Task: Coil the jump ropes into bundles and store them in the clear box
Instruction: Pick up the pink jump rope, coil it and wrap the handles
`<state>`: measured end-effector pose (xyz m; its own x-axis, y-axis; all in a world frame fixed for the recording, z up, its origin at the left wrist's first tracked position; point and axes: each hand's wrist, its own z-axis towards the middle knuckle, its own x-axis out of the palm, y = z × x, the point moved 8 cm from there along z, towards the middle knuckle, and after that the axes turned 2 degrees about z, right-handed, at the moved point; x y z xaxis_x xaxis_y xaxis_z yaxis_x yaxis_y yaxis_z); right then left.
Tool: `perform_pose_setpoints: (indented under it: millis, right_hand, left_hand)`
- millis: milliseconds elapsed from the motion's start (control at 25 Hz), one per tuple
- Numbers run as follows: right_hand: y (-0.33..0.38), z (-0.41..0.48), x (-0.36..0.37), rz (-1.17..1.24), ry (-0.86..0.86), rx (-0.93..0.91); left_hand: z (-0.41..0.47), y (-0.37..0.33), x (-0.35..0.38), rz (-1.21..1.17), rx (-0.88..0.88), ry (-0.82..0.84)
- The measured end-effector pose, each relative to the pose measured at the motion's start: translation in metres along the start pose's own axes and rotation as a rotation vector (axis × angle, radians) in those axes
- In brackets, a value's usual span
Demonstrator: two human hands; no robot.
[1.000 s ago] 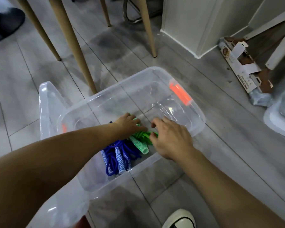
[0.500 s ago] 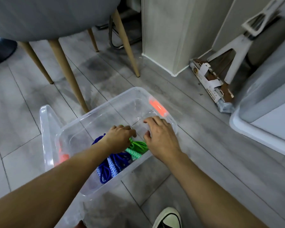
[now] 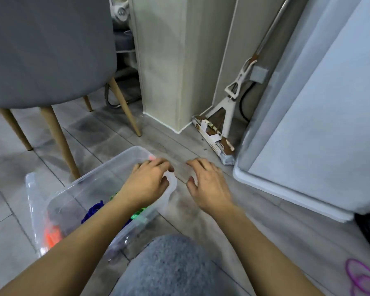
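Note:
The clear box (image 3: 90, 181) sits on the grey floor at lower left. Inside it lie a coiled blue jump rope (image 3: 93, 210) and a green jump rope (image 3: 138, 214), both partly hidden by my left forearm. My left hand (image 3: 146, 183) hovers over the box's right end with fingers spread, holding nothing. My right hand (image 3: 207, 185) is over bare floor just right of the box, fingers apart and empty. A loose pink jump rope (image 3: 360, 276) lies on the floor at the far lower right.
A grey chair (image 3: 45, 50) with wooden legs (image 3: 58, 137) stands behind the box. The box's clear lid (image 3: 31, 199) leans at its left. A pillar (image 3: 169, 60), a mop (image 3: 229, 107) and a white appliance (image 3: 318, 124) stand to the right. My grey-clad knee (image 3: 169, 268) is below.
Both hands have come up out of the box, leaving the green rope beside the blue one. My right hand moved right, off the box. My view tilted upward.

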<state>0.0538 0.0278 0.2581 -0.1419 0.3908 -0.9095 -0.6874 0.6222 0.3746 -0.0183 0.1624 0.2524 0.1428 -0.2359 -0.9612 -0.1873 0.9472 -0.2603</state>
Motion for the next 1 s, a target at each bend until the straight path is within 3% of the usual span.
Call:
perform_pose_setpoints:
  millis: [480, 760, 1000]
  right_hand:
    - [-0.091, -0.100, -0.200, -0.232, -0.215, 0.107]
    - [-0.182, -0.187, -0.256, -0.265, -0.238, 0.285]
    - [-0.267, -0.275, -0.257, -0.256, -0.275, 0.383]
  left_hand:
    - [0.019, -0.235, -0.087, 0.002, 0.391, -0.182]
    - [0.018, -0.356, -0.057, -0.075, 0.523, -0.118]
    - [-0.005, -0.446, 0.031, -0.143, 0.584, -0.073]
